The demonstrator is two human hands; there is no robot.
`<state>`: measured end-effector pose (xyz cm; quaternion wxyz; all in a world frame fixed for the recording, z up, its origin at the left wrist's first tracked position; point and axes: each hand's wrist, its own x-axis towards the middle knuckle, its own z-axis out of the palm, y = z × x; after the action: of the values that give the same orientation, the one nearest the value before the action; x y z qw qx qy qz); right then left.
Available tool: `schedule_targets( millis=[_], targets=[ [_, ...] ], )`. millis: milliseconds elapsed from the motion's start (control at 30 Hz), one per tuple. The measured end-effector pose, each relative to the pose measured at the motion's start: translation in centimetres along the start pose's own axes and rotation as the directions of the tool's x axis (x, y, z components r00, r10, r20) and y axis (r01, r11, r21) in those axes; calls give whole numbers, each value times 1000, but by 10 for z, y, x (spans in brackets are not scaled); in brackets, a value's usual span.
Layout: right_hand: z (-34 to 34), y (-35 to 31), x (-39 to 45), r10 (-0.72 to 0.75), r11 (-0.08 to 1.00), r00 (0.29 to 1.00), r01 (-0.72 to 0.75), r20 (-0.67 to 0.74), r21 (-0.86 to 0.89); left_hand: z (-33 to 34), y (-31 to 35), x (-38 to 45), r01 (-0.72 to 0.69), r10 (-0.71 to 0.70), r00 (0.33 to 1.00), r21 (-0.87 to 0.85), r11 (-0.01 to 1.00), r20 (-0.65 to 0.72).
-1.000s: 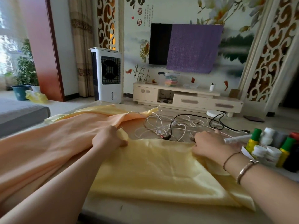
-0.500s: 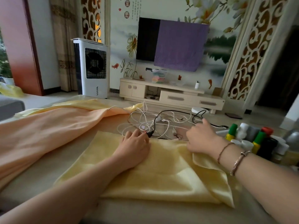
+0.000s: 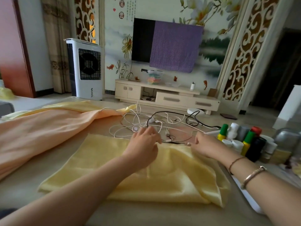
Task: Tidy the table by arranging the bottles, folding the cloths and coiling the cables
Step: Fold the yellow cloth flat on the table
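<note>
Since half second ago: left hand (image 3: 143, 148) moved from middle of yellow cloth (image 3: 146, 173) up to its far edge, fingers now curled, pinching that edge. Right hand (image 3: 206, 146) stays at far right edge, fingers curled on cloth. Cloth flat on table (image 3: 146, 214), folded. Orange cloth (image 3: 40, 132) unfolded at left. Tangled cables (image 3: 146, 123) just beyond hands. Bottles (image 3: 244, 139) clustered right; labels unreadable. Wall writing too blurred to read.
</note>
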<state>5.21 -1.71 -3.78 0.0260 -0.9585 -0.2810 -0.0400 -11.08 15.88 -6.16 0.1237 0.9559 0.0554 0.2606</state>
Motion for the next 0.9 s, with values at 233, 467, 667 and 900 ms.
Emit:
schedule_targets(
  millis=[233, 467, 667, 900],
  targets=[
    [7, 20, -1, 43, 987, 998, -35, -48, 155, 44, 52, 10, 37, -13, 980, -120, 992, 196],
    [-5, 26, -4, -106, 994, 930, 104, -351, -25, 56, 49, 5, -47, 52, 971, -27, 999, 234],
    [-4, 15, -34, -68, 904, 978, 143, -195, 403, 59, 49, 6, -53, 54, 977, -9, 999, 206],
    [8, 24, -74, -183, 965, 979, 196, -89, 177, 60, 48, 7, -36, 41, 976, -24, 999, 214]
  ],
)
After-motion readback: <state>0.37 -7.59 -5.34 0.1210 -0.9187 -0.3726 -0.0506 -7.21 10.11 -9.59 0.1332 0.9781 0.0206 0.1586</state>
